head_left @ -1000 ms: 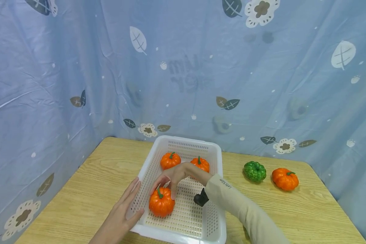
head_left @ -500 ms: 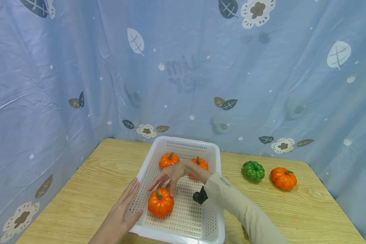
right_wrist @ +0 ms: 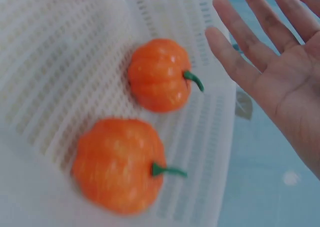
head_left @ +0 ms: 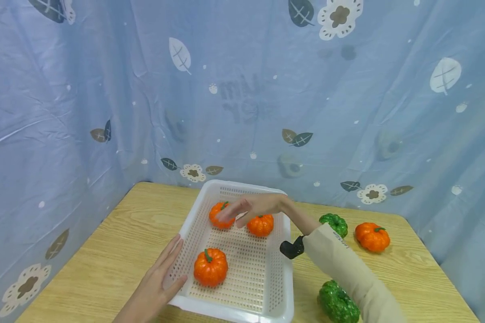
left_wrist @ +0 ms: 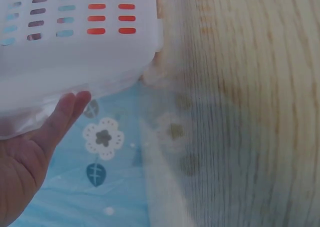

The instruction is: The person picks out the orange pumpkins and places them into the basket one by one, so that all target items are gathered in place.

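A white perforated plastic basket (head_left: 280, 269) stands on the table with three orange pumpkins inside. One pumpkin (head_left: 210, 267) sits near the front left; two others, a back-left pumpkin (head_left: 218, 218) and a back-right pumpkin (head_left: 260, 225), lie toward the far end. My left hand (head_left: 157, 273) rests along the basket's left rim, fingers straight, as the left wrist view (left_wrist: 30, 167) also bears out. Above the back pumpkins hovers my right hand (head_left: 258, 206), holding nothing. In the right wrist view that right hand (right_wrist: 280, 62) shows spread, relaxed fingers above the rim.
Right of the basket lie a green pumpkin (head_left: 333, 224), an orange pumpkin (head_left: 372, 237) and a nearer green pumpkin (head_left: 337, 301), partly behind the right sleeve (head_left: 347, 264). A blue patterned curtain (head_left: 242, 112) hangs behind the wooden table (head_left: 117, 251).
My right hand has let go of the front-left pumpkin and risen away toward the back right. That pumpkin stays in the basket. The left hand keeps its place at the rim.
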